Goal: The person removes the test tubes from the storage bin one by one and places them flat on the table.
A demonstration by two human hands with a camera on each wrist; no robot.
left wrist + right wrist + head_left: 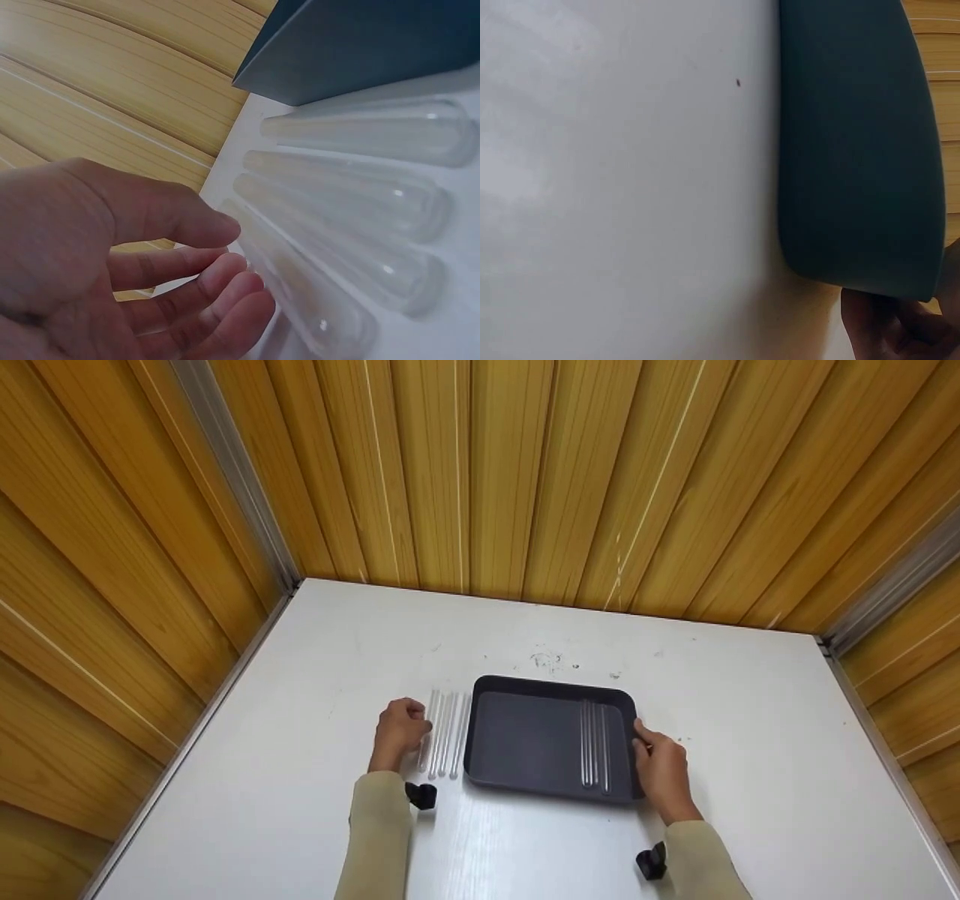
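Clear test tubes [448, 735] lie side by side on the white table, left of a dark rectangular tray [529, 742]. My left hand [401, 729] is at the outermost tube [300, 289]; thumb and fingertips touch its edge near the far end, fingers loosely bent, and a gap shows between thumb and fingers. Inside the tray, along its right side, several more test tubes [595, 746] lie parallel. My right hand [664, 772] grips the tray's right edge; in the right wrist view its fingers [889, 326] are partly hidden at the tray's corner.
Yellow wood-patterned panels [510, 480] wall the table [765, 750] at the back and both sides. Metal strips run along the corners. Dark marks [547, 661] spot the tabletop behind the tray. A small black device [421, 796] sits at each sleeve cuff.
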